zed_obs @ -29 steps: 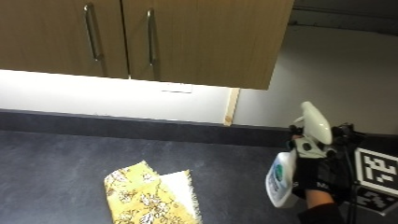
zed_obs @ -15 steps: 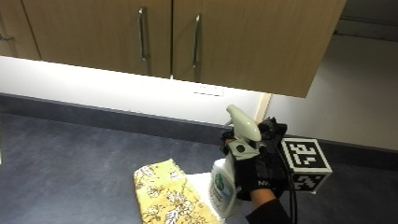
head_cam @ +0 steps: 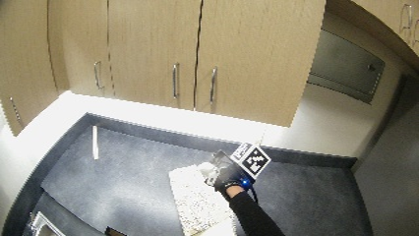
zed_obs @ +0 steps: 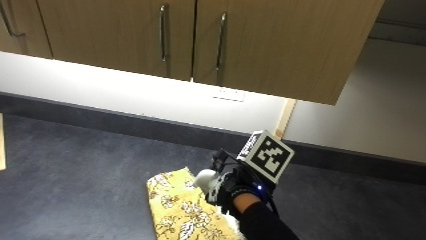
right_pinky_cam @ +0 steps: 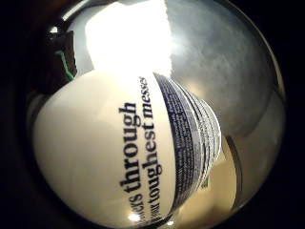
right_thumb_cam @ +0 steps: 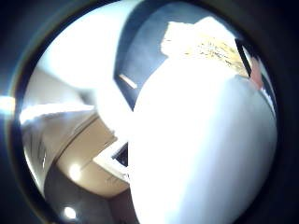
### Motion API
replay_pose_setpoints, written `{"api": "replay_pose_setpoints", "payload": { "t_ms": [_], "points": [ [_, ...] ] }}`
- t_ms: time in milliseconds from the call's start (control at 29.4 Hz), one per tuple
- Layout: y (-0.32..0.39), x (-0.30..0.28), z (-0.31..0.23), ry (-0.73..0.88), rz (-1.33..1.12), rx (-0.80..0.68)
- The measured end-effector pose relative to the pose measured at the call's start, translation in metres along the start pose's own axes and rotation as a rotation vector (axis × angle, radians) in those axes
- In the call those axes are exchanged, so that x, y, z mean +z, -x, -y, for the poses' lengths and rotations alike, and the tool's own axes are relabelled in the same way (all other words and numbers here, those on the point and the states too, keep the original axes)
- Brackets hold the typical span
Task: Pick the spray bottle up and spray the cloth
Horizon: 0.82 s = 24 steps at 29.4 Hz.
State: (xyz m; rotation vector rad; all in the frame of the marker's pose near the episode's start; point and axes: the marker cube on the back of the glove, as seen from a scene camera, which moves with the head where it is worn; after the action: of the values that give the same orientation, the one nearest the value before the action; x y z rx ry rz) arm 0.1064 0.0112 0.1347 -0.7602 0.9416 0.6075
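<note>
The spray bottle (zed_obs: pixel 208 181) is off the tabletop (zed_obs: pixel 80 165), held in the gloved right hand (zed_obs: pixel 234 189) directly over the near edge of the cloth (zed_obs: pixel 185 210), its white nozzle head tipped toward the fabric; the tilt reads as aiming, so the spray would land on the cloth rather than on the dark surface around it. The grip is wrapped round the bottle's neck and trigger end, fingers curled on it, though whether a finger sits on the trigger itself cannot be told. Both palm views are filled by the bottle's body (right_pinky_cam: pixel 114 157), a smooth, rounded white plastic shell with a glossy label printed in dark lettering, so it lies close against the palm. The cloth lies flat, a yellow rectangle with a pale floral print, soft and slightly rumpled at its corner. The tabletop is a matt, speckled dark grey, backed by a lit white wall under wooden cabinets (zed_obs: pixel 200 45) with slim metal handles.
</note>
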Motion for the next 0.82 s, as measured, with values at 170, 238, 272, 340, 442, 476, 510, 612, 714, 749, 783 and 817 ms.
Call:
{"api": "replay_pose_setpoints", "payload": {
  "t_ms": [170, 238, 272, 340, 442, 476, 510, 612, 714, 749, 783, 817],
  "points": [
    [-0.025, 0.02, 0.02, 0.13, -0.175, 0.255],
    [-0.034, 0.025, 0.024, 0.157, -0.212, 0.318],
    [-0.037, 0.027, 0.025, 0.159, -0.225, 0.335],
    [-0.043, 0.031, 0.03, 0.151, -0.245, 0.364],
    [-0.05, 0.036, 0.034, 0.156, -0.27, 0.416],
    [-0.052, 0.037, 0.035, 0.156, -0.278, 0.432],
    [-0.054, 0.037, 0.036, 0.15, -0.284, 0.441],
    [-0.054, 0.036, 0.036, 0.126, -0.264, 0.416],
    [-0.048, 0.032, 0.029, 0.104, -0.175, 0.338],
    [-0.046, 0.03, 0.027, 0.084, -0.131, 0.304],
    [-0.044, 0.027, 0.026, 0.059, -0.081, 0.265],
    [-0.042, 0.023, 0.025, 0.029, -0.026, 0.223]
  ]
}}
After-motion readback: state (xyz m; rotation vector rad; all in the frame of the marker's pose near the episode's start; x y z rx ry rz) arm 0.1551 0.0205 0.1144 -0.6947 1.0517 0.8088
